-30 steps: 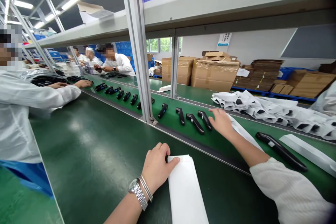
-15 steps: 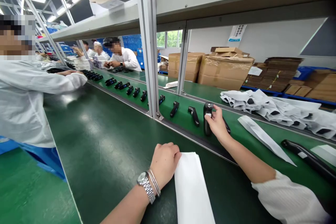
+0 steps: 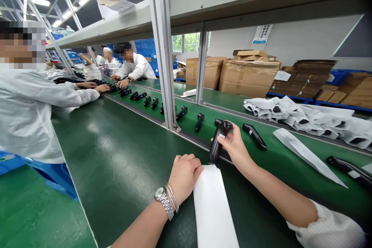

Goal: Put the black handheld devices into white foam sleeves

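My right hand [image 3: 236, 147] is closed around a black handheld device [image 3: 215, 148], a thick handle with an angled head and a small white label. The device is tilted, its lower end just above the open end of a long white pouch [image 3: 214, 209]. That pouch lies flat on the green table in front of me. With fingers bent, my left hand [image 3: 186, 174] grips the pouch's upper left corner; the fingertips are partly hidden. Behind the held device, another black device [image 3: 254, 136] lies on the green conveyor belt [image 3: 194, 141].
A row of black devices [image 3: 181, 113] runs along the belt. To the right lie a single white pouch [image 3: 308, 157] and a heap of filled white pouches [image 3: 290, 116]. A metal post [image 3: 162, 46] stands at the table's edge. Co-workers in white sit further left.
My right hand has brought the black device from over the belt toward the pouch, tilting it. My left hand stays on the pouch. Devices on the belt have shifted right.
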{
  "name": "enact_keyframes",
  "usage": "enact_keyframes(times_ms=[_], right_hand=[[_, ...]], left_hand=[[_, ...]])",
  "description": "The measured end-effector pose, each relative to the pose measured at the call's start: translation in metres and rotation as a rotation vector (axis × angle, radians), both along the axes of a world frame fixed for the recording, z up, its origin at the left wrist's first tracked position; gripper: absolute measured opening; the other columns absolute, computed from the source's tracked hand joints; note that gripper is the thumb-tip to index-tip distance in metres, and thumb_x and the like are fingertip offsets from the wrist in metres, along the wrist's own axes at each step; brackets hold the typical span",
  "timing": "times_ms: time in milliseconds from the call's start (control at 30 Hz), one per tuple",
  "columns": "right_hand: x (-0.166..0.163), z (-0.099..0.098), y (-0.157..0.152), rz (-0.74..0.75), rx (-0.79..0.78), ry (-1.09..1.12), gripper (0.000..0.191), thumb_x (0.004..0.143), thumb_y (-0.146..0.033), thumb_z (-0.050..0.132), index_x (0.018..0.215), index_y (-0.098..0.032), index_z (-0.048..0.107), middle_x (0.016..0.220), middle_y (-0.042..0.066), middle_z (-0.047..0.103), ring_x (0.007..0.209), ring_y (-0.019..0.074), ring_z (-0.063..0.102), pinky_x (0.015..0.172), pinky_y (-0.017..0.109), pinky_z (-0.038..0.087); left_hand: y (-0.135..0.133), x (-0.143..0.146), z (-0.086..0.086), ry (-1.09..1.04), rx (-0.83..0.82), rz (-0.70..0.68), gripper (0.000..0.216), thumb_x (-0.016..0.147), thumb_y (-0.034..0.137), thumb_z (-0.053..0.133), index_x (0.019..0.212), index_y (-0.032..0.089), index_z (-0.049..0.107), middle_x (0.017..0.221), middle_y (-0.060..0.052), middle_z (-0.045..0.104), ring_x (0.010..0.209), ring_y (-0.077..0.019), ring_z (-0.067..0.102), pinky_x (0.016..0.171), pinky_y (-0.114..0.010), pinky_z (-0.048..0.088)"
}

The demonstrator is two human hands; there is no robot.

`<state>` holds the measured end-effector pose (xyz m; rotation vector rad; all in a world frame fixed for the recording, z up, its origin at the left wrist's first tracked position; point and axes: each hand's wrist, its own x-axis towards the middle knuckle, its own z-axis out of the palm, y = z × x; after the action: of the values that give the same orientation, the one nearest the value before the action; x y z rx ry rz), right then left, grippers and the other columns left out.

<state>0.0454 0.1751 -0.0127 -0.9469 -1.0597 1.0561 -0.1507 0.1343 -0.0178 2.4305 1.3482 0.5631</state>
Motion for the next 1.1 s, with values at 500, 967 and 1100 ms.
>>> enact_keyframes(times_ms=[500,967,1100], right_hand=[[-0.015,-0.002,-0.018,0.138,-0.087,-0.078,0.067,0.077,-0.034,0.070,0.130,-0.037,0.030,0.113,0.003,0.051,0.085,0.0213,0.068,0.069,0.035,0.057],[-0.037,-0.022,-0.042,0.532,-0.158,-0.141,0.038,0.092,-0.053,0.051,0.109,-0.022,0.066,0.099,0.005,0.066,0.090,0.0217,0.063,0.084,0.037,0.050],[-0.034,-0.016,-0.042,0.518,-0.132,-0.289,0.031,0.088,-0.049,0.059,0.098,-0.022,0.068,0.089,0.002,0.065,0.080,0.0182,0.059,0.073,0.030,0.047]], left_hand=[[-0.008,0.004,0.014,-0.379,-0.019,-0.092,0.008,0.083,0.017,0.061,0.076,0.020,0.059,0.088,0.000,0.052,0.089,-0.0162,0.052,0.086,-0.033,0.036],[-0.005,0.001,0.013,-0.724,-0.068,0.075,0.014,0.087,0.018,0.051,0.074,0.018,0.054,0.090,-0.002,0.045,0.082,-0.0141,0.047,0.072,-0.026,0.042],[-0.005,0.001,0.012,-0.704,-0.093,0.100,0.016,0.085,0.017,0.051,0.069,0.017,0.053,0.087,-0.002,0.045,0.075,-0.0129,0.045,0.066,-0.025,0.040]])
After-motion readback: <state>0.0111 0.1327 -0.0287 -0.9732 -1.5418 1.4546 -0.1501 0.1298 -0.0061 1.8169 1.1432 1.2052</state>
